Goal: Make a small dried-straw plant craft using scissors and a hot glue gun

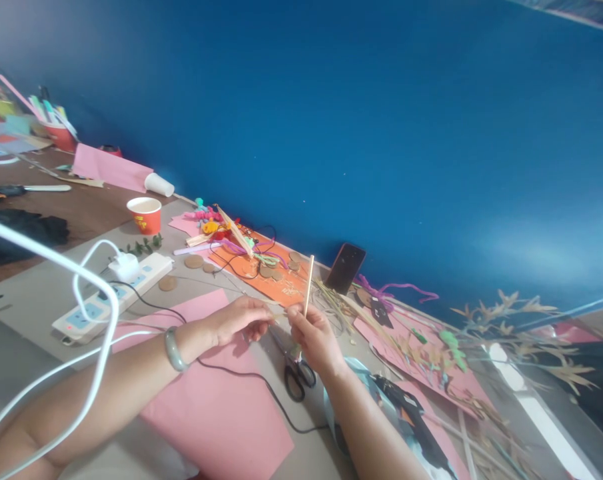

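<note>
A thin, pale wooden stick (309, 283) stands nearly upright in my right hand (314, 337), gripped between thumb and fingers. Close by on the left, my left hand (241, 321) has thumb and fingertips pinched together; whatever is between them is too small to make out. The fingertips of both hands almost meet above the table. Black-handled scissors (297, 380) lie just below my right hand, blades pointing away. Under my left forearm is a sheet of pink paper (226, 407), crossed by a black cable (261, 379).
A white power strip (114, 300) with a plug and white cables lies left. Behind are a red paper cup (145, 217), orange paper (276, 283) with craft scraps, and a phone (347, 267) leaning on the blue wall (331, 120). Dried stems (431, 353) lie right.
</note>
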`<state>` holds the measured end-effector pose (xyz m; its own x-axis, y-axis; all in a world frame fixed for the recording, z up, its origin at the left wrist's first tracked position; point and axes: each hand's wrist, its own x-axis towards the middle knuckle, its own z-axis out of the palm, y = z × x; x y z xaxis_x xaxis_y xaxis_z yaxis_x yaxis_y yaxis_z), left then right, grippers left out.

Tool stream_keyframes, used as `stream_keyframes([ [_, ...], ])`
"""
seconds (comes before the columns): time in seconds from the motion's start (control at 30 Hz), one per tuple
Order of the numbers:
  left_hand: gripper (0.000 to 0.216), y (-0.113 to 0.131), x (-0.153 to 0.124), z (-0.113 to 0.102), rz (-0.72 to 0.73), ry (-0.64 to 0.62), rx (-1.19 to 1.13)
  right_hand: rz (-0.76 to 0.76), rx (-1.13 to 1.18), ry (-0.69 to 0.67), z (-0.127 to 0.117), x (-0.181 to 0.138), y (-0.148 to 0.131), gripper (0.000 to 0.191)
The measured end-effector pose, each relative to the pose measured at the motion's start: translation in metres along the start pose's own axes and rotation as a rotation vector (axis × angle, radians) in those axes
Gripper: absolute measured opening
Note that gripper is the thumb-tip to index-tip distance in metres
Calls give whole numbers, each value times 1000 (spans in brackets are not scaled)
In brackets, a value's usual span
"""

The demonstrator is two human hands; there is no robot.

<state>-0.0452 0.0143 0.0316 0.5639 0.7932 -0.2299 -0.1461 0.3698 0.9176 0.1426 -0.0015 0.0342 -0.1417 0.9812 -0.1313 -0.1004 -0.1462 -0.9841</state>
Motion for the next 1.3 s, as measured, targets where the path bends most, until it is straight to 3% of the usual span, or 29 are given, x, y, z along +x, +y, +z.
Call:
stream_keyframes([
  [0.17,25,-1,2,-1,86,38,-1,28,98,83,3,2,-2,34],
  [0.3,28,-2,2,1,175,112,116,57,128,31,5,1,-3,31],
  [0.47,34,-6,2,1,254,114,285,66,42,-4,6,-2,0,29],
  [0.63,37,-9,2,0,262,114,352,80,77,-10,5,0,2,34],
  [0.93,49,-6,1,2,232,123,252,93,84,-35,7,-2,-1,34],
  [1.1,31,-8,1,0,258,159,397,88,72,-20,7,-2,1,33],
  [1.3,26,-7,-1,1,224,108,337,85,117,-37,6,-1,1,33],
])
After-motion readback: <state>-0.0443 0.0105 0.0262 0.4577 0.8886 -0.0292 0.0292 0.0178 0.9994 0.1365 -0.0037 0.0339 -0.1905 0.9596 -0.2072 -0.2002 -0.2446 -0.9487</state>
